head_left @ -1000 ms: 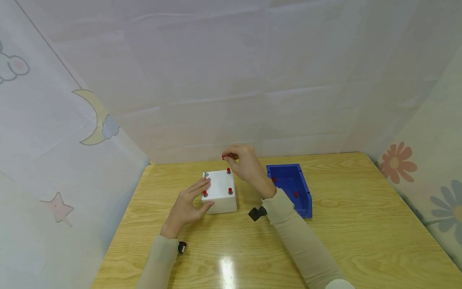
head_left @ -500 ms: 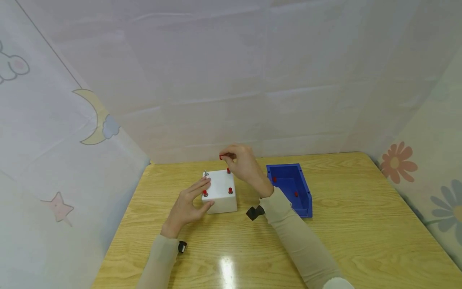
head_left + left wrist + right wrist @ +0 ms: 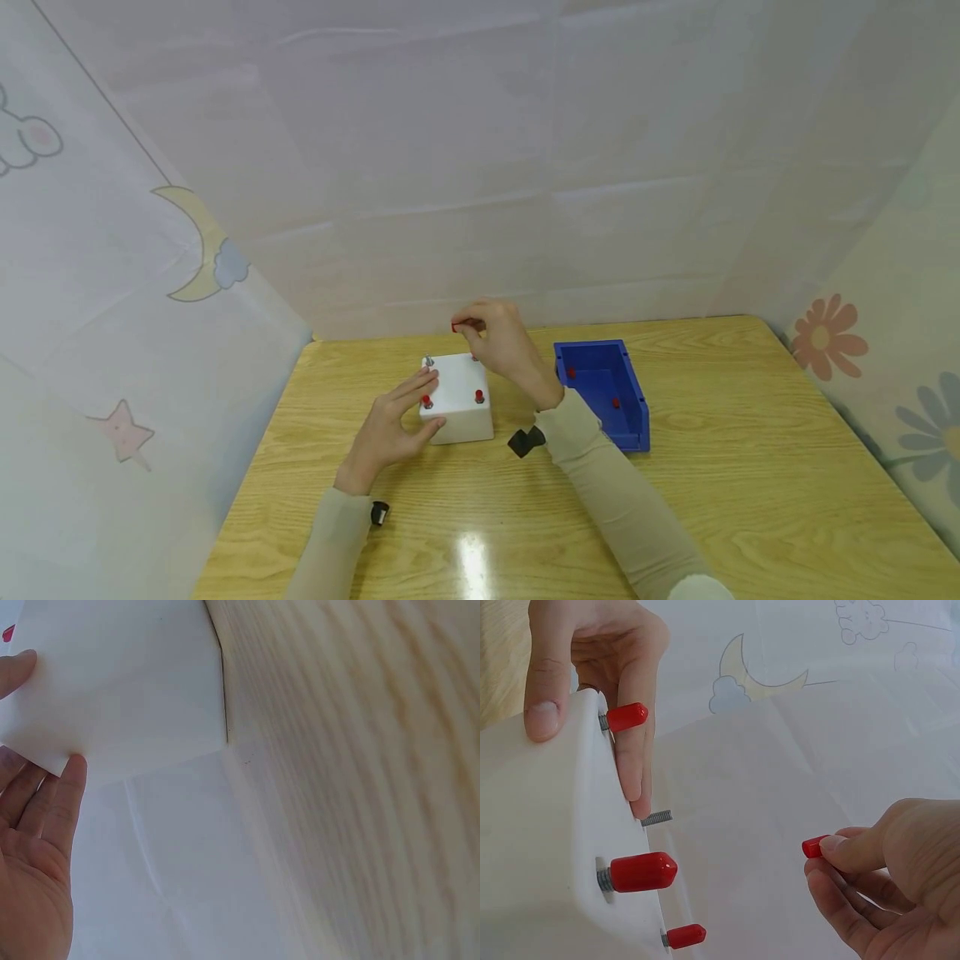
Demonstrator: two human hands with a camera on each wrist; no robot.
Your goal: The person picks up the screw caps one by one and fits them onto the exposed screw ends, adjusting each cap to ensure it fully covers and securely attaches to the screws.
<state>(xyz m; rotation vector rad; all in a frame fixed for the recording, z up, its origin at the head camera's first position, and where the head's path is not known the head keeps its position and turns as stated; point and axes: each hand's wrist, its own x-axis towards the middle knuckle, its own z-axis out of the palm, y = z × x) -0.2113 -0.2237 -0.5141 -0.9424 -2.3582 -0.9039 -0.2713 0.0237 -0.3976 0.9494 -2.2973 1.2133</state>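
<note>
A white box (image 3: pixel 459 387) with threaded studs standing from its top sits on the table. My left hand (image 3: pixel 386 437) rests on the box's left side, fingers straight over the top and thumb against the front face. Red caps cover three studs, one of them the front right red cap (image 3: pixel 643 871); the back right one is partly behind my right hand. The back left stud (image 3: pixel 657 818) is bare metal. My right hand (image 3: pixel 498 337) pinches a loose red cap (image 3: pixel 814 847) between thumb and fingers, above the box's back edge and apart from the studs.
A blue open bin (image 3: pixel 637 404) stands right of the box with red caps inside, including one red cap (image 3: pixel 616 402). The right forearm passes over its near left part. A cloth-like backdrop (image 3: pixel 450 208) rises behind the wooden table (image 3: pixel 720 467).
My right hand has shifted slightly left with the pinched red cap, and now partly covers the back right capped stud. My left hand and the box have stayed in place.
</note>
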